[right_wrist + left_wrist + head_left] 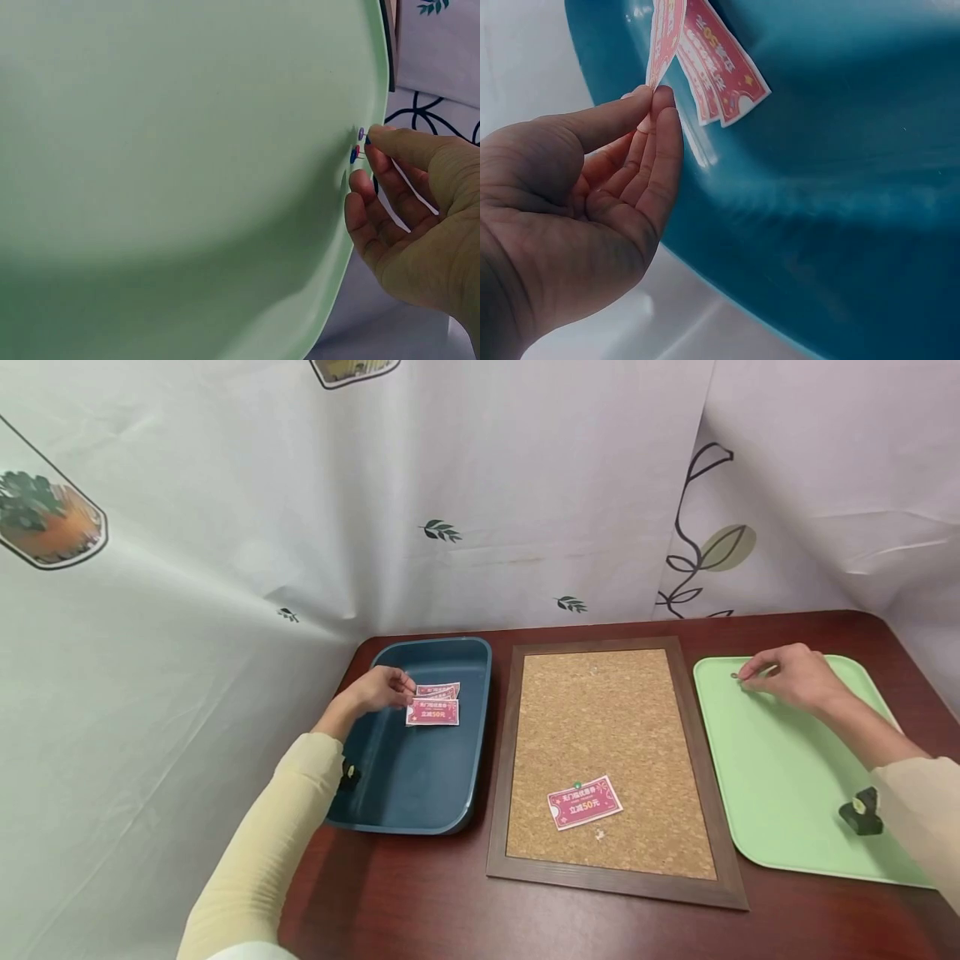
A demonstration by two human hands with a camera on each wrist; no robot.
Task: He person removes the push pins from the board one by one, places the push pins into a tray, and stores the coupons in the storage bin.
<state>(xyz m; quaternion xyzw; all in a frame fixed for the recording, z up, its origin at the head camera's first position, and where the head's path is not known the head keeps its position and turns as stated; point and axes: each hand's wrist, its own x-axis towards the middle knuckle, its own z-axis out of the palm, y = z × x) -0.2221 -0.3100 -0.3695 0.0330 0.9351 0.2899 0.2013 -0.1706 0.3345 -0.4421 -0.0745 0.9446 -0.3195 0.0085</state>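
Note:
My left hand (386,688) is over the blue basin (420,793), pinching the end of a pink paper coupon (667,34) between thumb and forefinger. That coupon stands tilted up, while other pink coupons (724,64) overlap beneath it in the basin. My right hand (795,677) is at the far left edge of the green tray (780,777). Its thumb and forefinger pinch a small blue pushpin (367,139), mostly hidden by the fingertips. Close by at the tray's rim lie a purple pushpin (361,133) and red and blue pushpins (355,154).
Between basin and tray lies a wood-framed cork board (607,718). A pink coupon (585,802) is fixed low on it by a green pushpin (577,785). The dark red table (420,893) meets a white patterned cloth (517,527) behind and at the left.

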